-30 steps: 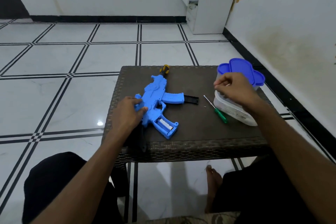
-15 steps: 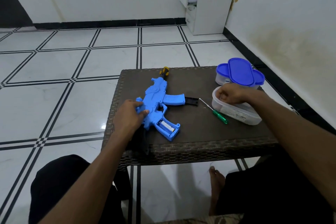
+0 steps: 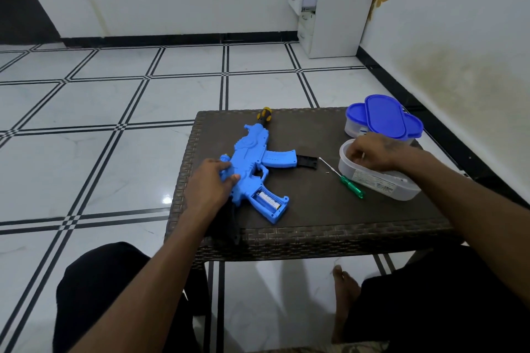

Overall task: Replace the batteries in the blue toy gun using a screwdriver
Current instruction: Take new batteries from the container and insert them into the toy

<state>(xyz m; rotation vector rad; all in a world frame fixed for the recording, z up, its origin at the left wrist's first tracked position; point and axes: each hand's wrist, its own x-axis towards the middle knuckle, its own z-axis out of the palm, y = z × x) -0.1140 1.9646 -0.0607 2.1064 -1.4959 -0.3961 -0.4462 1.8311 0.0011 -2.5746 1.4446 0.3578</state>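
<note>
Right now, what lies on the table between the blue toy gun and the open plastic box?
In the head view, a black cover piece, a tiny screw and a green-handled screwdriver lie between the toy gun and the plastic box.

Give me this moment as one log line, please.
left hand: steadies toy gun | right hand: fingers in open tub | battery bay: open, battery inside | screwdriver: on table, untouched

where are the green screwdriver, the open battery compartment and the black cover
green screwdriver [image 3: 352,187], head view, on its handle
open battery compartment [image 3: 268,199], head view, on the battery inside
black cover [image 3: 307,161], head view, on its middle
</note>
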